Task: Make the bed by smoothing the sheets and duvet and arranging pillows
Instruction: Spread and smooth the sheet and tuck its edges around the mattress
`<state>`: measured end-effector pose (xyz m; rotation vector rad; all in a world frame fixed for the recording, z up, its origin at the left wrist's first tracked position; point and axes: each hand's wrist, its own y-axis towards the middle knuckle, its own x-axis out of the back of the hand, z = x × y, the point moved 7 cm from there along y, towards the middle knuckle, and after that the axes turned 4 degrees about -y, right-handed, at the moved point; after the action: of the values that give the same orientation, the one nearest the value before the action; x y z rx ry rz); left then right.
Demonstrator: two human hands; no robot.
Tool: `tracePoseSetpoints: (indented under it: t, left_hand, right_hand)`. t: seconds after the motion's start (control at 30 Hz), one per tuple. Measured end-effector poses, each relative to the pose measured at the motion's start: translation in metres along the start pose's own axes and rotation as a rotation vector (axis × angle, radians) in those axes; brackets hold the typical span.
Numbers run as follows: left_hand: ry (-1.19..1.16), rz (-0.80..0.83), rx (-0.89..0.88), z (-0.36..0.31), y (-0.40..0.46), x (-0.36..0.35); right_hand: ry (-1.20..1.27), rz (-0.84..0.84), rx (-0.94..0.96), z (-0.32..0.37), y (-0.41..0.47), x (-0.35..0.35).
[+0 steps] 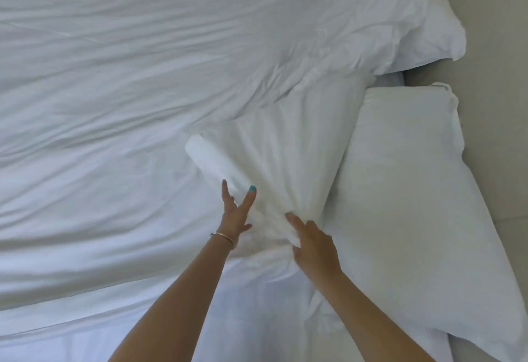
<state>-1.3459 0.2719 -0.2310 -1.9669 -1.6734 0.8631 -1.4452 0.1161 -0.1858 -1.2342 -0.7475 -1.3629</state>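
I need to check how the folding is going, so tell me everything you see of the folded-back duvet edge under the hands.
The folded-back duvet edge is white, soft, finely striped cloth, doubled over into a thick rounded roll at its left end. It fans out from a gathered, creased bunch nearest the person. It lies on the wrinkled duvet, its right side against the near pillow. The left hand presses it with spread fingers; the right hand grips the bunch.

Both bare arms are reaching forward; the left hand [235, 213] is spreading its fingers (thumb splayed), the right hand [313, 243] is curling.
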Motion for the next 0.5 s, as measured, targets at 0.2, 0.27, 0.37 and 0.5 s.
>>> tracePoseSetpoints:
  t: [0.2, 0.27, 0.37, 0.5]
  left_hand:
    - [0.003, -0.19, -0.049, -0.05, 0.037, -0.043]
    - [-0.014, -0.058, -0.146, -0.062, 0.035, -0.061]
    - [0.032, 0.188, -0.198, -0.067, 0.012, -0.083]
    - [0.078, 0.413, -0.197, -0.032, -0.023, -0.095]
  right_hand:
    - [0.305, 0.062, -0.115, -0.023, -0.038, 0.004]
    - [0.335, 0.158, -0.148, -0.028, -0.024, 0.009]
    - [0.531, 0.101, -0.318, -0.041, 0.004, 0.035]
    - [0.65, -0.025, -0.365, -0.035, 0.057, 0.079]
